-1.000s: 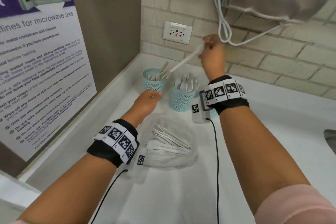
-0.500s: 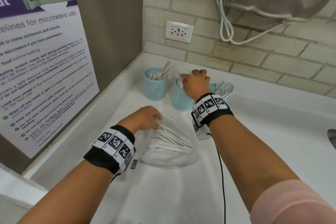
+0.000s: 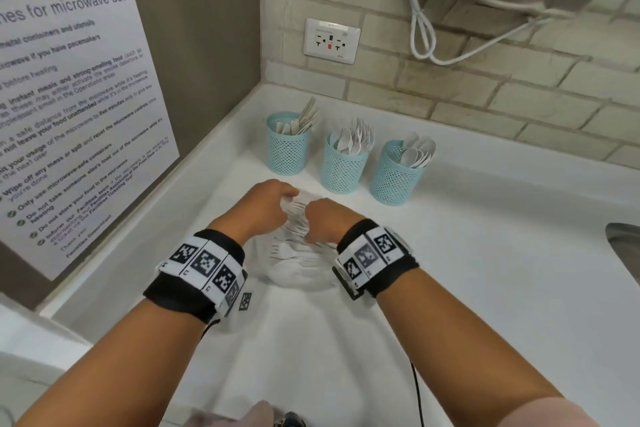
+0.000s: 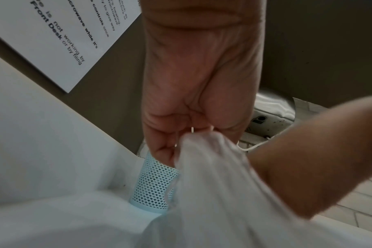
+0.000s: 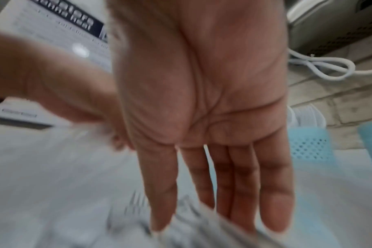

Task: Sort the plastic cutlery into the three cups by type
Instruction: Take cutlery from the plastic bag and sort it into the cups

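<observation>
Three blue mesh cups stand in a row by the back wall: the left cup (image 3: 287, 149) holds flat white pieces, the middle cup (image 3: 343, 168) more white cutlery, the right cup (image 3: 393, 177) spoons. In front of them lies a clear plastic bag (image 3: 294, 274) with several white forks (image 3: 287, 251) inside. My left hand (image 3: 266, 206) pinches the bag's far edge, fingers curled on the bag film (image 4: 202, 151). My right hand (image 3: 323, 224) reaches into the bag beside it; its fingers (image 5: 272, 201) are straight over the blurred cutlery and hold nothing.
The white counter (image 3: 485, 270) meets a brick wall with a socket (image 3: 330, 41) and a looped white cable (image 3: 422, 28). A microwave-use poster (image 3: 69, 114) covers the left wall. A metal sink edge (image 3: 627, 246) shows at the far right.
My right hand held a white utensil above the cups, lowered to the middle cup, and has come back empty to the bag. My left hand now pinches the bag's edge.
</observation>
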A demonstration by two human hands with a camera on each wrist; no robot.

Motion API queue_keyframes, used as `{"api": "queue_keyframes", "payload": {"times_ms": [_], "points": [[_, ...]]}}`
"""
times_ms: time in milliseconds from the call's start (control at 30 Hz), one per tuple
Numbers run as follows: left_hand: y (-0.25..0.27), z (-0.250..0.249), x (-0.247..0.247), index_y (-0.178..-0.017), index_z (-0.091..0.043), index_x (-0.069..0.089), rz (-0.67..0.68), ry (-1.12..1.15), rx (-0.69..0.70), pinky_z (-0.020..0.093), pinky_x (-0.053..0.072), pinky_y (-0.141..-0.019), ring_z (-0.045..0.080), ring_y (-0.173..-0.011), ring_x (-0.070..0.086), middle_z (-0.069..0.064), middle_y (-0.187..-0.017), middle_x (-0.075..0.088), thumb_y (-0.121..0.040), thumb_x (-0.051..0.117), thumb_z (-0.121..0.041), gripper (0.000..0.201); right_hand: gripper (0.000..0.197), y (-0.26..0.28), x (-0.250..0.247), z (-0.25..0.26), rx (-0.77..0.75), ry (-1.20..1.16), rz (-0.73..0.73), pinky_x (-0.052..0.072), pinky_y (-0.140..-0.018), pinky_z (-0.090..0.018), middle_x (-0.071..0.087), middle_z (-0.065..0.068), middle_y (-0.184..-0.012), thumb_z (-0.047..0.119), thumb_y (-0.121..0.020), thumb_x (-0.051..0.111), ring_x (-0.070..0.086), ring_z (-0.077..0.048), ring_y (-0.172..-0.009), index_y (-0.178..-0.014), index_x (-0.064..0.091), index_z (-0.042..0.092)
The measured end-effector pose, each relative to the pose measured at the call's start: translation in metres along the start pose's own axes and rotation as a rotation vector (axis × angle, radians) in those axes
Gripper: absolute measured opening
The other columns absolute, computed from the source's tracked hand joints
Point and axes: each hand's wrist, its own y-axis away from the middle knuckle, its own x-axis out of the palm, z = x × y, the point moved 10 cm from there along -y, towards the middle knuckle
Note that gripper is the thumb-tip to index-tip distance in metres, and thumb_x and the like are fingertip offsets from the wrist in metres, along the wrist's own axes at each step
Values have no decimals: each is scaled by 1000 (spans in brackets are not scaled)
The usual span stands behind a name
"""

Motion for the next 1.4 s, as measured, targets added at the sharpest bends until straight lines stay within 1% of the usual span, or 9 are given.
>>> {"api": "queue_keyframes", "payload": {"times_ms": [100, 267, 500, 633, 833, 1000, 1167, 1267, 1400], "points": [[0, 2, -3, -134, -14, 50, -29, 40, -2, 16, 33, -90, 19, -120, 49, 3, -134, 52, -82, 49, 9, 57, 60, -6, 15, -9, 60, -33, -84, 43, -96, -44, 43, -16, -130, 42, -86, 62, 42, -34, -121, -131, 42, 8], [-1, 5, -6, -129, -16, 56, -71, 106, -19, 18, 39, -86, 19, -109, 55, 2, -129, 58, -79, 47, 12, 57, 63, -10, 20, -18, 106, -18, -140, 40, -98, -47, 34, -17, -138, 50, -85, 60, 31, -35, -129, -133, 42, 14], [-2, 1, -11, -129, -16, 56, -95, 100, 10, 16, 35, -88, 19, -117, 52, 4, -131, 56, -83, 48, 10, 53, 34, -10, 9, -22, 19, -140, -178, 41, -73, -31, 61, -10, -103, 36, -81, 70, 57, -27, -97, -100, 59, 9], [-2, -3, -12, -129, -15, 56, -92, 112, 22, 16, 34, -90, 19, -119, 51, 3, -130, 56, -84, 47, 9, 52, 40, -8, 0, -25, 11, -136, -182, 36, -68, -30, 51, -3, -79, 33, -83, 67, 49, -21, -80, -59, 40, 18], [-1, -2, -12, -130, -14, 55, -80, 125, 23, 18, 34, -92, 19, -121, 50, 3, -130, 57, -85, 47, 8, 50, 22, 1, 1, -11, -118, -197, -92, 33, -75, -27, 61, -12, -111, 24, -93, 53, 55, -27, -100, -104, 56, 5], [1, -2, -13, -130, -15, 55, -80, 122, 28, 19, 33, -95, 20, -123, 50, 3, -130, 57, -87, 49, 6, 48, 27, 9, 14, 0, -191, -294, 44, 45, -84, -34, 66, -10, -106, 29, -86, 65, 59, -25, -95, -100, 61, 7], [3, -6, -12, -131, -15, 54, -74, 116, 40, 18, 32, -96, 20, -124, 48, 3, -131, 56, -89, 50, 4, 46, 43, 11, 24, 4, -199, -198, 36, 37, -78, -25, 60, -9, -112, 31, -80, 72, 56, -25, -103, -113, 58, 8], [3, -6, -12, -131, -14, 54, -66, 110, 44, 18, 31, -96, 20, -124, 48, 3, -132, 56, -89, 49, 4, 46, 26, 9, 24, 4, -199, -177, 15, 37, -66, -24, 57, -5, -91, 33, -81, 70, 54, -22, -83, -91, 58, 12], [4, -3, -14, -131, -15, 54, -61, 122, 42, 19, 33, -97, 20, -124, 49, 3, -131, 57, -89, 49, 5, 47, 33, 10, 15, -6, -175, -263, -15, 31, -56, -21, 45, 7, -67, 33, -82, 69, 46, -17, -72, -65, 45, 18]]}}
